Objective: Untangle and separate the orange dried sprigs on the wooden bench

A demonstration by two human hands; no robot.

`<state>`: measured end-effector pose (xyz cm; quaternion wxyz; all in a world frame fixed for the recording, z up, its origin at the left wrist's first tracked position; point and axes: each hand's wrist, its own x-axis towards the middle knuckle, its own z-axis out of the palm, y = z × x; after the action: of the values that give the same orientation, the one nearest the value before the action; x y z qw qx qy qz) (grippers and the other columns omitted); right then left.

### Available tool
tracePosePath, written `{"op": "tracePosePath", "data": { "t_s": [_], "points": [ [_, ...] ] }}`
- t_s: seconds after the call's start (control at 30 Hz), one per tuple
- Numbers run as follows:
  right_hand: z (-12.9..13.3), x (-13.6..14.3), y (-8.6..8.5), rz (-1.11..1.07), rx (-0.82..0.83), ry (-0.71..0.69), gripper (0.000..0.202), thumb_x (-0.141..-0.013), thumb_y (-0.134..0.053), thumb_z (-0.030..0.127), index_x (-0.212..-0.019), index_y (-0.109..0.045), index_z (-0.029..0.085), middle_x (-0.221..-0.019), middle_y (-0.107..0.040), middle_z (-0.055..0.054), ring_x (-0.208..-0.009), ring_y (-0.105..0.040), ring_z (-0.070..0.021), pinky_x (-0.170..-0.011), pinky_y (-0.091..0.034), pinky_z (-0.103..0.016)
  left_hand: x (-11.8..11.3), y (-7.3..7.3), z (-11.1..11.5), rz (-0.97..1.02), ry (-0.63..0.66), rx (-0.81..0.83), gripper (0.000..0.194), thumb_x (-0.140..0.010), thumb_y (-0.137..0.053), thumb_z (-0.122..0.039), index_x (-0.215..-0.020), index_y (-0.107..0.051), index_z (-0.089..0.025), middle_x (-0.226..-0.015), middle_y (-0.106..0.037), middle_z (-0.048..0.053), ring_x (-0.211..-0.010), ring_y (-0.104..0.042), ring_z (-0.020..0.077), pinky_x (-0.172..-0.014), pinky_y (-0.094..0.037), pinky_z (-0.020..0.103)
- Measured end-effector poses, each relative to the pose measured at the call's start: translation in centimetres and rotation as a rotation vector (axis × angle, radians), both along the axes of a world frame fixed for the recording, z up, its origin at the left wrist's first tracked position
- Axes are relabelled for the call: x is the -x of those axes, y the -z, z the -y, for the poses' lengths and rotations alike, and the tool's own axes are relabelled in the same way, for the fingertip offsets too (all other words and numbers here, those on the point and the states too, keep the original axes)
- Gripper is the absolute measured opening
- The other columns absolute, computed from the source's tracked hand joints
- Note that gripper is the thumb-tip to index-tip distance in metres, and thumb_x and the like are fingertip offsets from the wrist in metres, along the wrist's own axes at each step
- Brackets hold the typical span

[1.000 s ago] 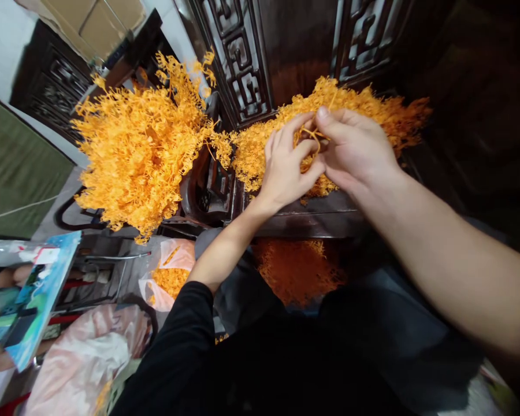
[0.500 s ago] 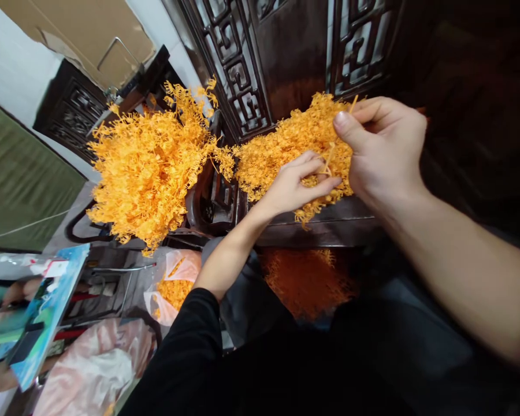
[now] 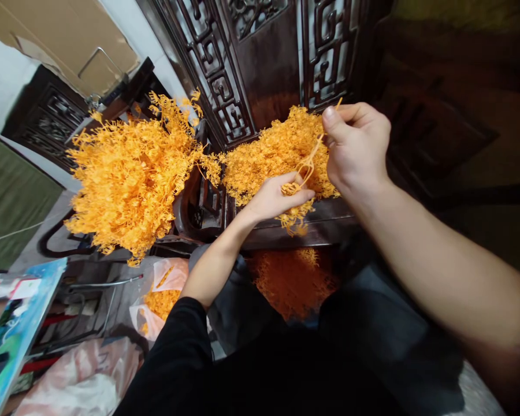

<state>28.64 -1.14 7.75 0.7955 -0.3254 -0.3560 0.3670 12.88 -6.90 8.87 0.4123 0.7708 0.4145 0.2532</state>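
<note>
My right hand (image 3: 360,144) pinches the thin stem of an orange plastic sprig (image 3: 315,149) between thumb and fingers, and the stem's tip pokes out above them. Below and to the left, my left hand (image 3: 268,197) has its fingers curled round the sprig's lower, branching end; part of that end is hidden by the fingers. Both hands are in front of a heap of similar orange sprigs (image 3: 260,153) lying on a dark wooden bench (image 3: 260,236).
A bigger bunch of orange sprigs (image 3: 121,185) rises beside the carved armrest (image 3: 199,202). A plastic bag (image 3: 171,274) with orange pieces and a larger pinkish bag (image 3: 86,375) stand lower left. More sprigs (image 3: 292,283) show beneath the bench. A carved backrest (image 3: 273,75) stands behind.
The view has shifted, so the surroundings sit further left. My left hand has dropped slightly away from my right, and more of the sprig shows stretched between them.
</note>
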Motion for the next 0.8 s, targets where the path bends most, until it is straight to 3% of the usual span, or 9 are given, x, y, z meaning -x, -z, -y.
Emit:
{"op": "tracePosePath", "data": {
  "t_s": [0.13, 0.23, 0.3, 0.4, 0.43, 0.5, 0.6, 0.7, 0.8],
  "points": [
    [-1.4, -0.2, 1.0, -0.073, 0.214, -0.061, 0.03, -0.083, -0.08, 0.022, -0.071, -0.053, 0.021, -0.075, -0.058, 0.0, -0.068, -0.05, -0.0134, -0.067, -0.041, -0.033, -0.2, 0.7, 0.1, 0.076, -0.023, 0.017, 0.032, -0.093, -0.064, -0.05, -0.084, -0.058, -0.021, -0.081, -0.062, -0.001, -0.078, -0.054, 0.0143, -0.078, -0.047, 0.03],
    [-1.6, -1.4, 0.9, 0.176, 0.253, -0.081, 0.027, -0.082, -0.081, 0.021, -0.068, -0.058, 0.018, -0.067, -0.057, 0.0, -0.063, -0.047, -0.0117, -0.066, -0.04, -0.033, 0.8, 0.5, -0.1, 0.143, -0.089, 0.098, 0.037, -0.092, -0.066, -0.05, -0.074, -0.05, -0.021, -0.07, -0.051, -0.003, -0.068, -0.046, 0.0125, -0.069, -0.042, 0.029],
    [-0.9, -2.7, 0.3, 0.358, 0.11, 0.093, 0.023, -0.085, -0.081, 0.031, -0.076, -0.064, 0.018, -0.074, -0.061, -0.002, -0.067, -0.052, -0.013, -0.069, -0.043, -0.034, 1.9, -0.1, -0.2, 0.176, -0.138, 0.144, 0.04, -0.088, -0.069, -0.049, -0.07, -0.046, -0.022, -0.066, -0.044, -0.005, -0.064, -0.041, 0.0116, -0.066, -0.038, 0.029],
    [1.5, -4.2, -0.8, 0.578, -0.288, 0.483, 0.019, -0.094, -0.07, 0.04, -0.099, -0.069, 0.022, -0.101, -0.067, -0.008, -0.095, -0.064, -0.0207, -0.088, -0.049, -0.042, 3.6, -1.5, 0.4, 0.172, -0.161, 0.225, 0.039, -0.082, -0.074, -0.047, -0.068, -0.049, -0.021, -0.066, -0.045, -0.005, -0.064, -0.039, 0.0108, -0.064, -0.035, 0.029],
    [2.5, -4.2, -1.1, 0.7, -0.419, 0.467, 0.019, -0.095, -0.066, 0.039, -0.106, -0.07, 0.024, -0.108, -0.068, -0.009, -0.105, -0.065, -0.0241, -0.095, -0.049, -0.047, 4.0, -2.0, 0.7, 0.155, -0.153, 0.261, 0.038, -0.08, -0.076, -0.045, -0.067, -0.051, -0.02, -0.065, -0.046, -0.005, -0.063, -0.039, 0.0105, -0.063, -0.034, 0.028],
    [4.3, -3.6, -1.2, 1.009, -0.607, 0.181, 0.026, -0.095, -0.063, 0.036, -0.118, -0.071, 0.028, -0.117, -0.071, -0.009, -0.121, -0.063, -0.0304, -0.107, -0.046, -0.054, 4.5, -2.7, 1.5, 0.12, -0.129, 0.338, 0.036, -0.076, -0.078, -0.042, -0.066, -0.053, -0.019, -0.064, -0.047, -0.005, -0.062, -0.039, 0.0096, -0.062, -0.032, 0.028],
    [5.8, -1.6, -0.3, 1.343, -0.614, -0.268, 0.04, -0.094, -0.063, 0.036, -0.134, -0.067, 0.027, -0.125, -0.072, -0.011, -0.117, -0.067, -0.0328, -0.098, -0.053, -0.053, 4.9, -3.5, 2.5, 0.137, -0.131, 0.443, 0.03, -0.072, -0.08, -0.039, -0.07, -0.06, -0.017, -0.066, -0.056, -0.004, -0.062, -0.046, 0.0093, -0.061, -0.036, 0.026],
    [6.4, -0.4, 0.2, 1.467, -0.471, -0.302, 0.048, -0.094, -0.067, 0.043, -0.139, -0.063, 0.03, -0.109, -0.077, -0.007, -0.091, -0.071, -0.0253, -0.069, -0.054, -0.036, 5.7, -4.2, 2.8, 0.183, -0.181, 0.549, 0.027, -0.067, -0.082, -0.038, -0.077, -0.067, -0.017, -0.072, -0.066, -0.001, -0.064, -0.057, 0.0117, -0.061, -0.045, 0.027],
    [8.1, -0.6, -1.0, 1.615, -0.35, -0.242, 0.039, -0.089, -0.073, 0.041, -0.128, -0.068, 0.036, -0.091, -0.076, 0.001, -0.083, -0.071, -0.019, -0.061, -0.05, -0.026, 7.0, -4.9, 2.7, 0.099, -0.194, 0.614, 0.03, -0.063, -0.086, -0.041, -0.071, -0.068, -0.018, -0.065, -0.066, 0.0, -0.061, -0.061, 0.0147, -0.057, -0.05, 0.031]
  ]
}}
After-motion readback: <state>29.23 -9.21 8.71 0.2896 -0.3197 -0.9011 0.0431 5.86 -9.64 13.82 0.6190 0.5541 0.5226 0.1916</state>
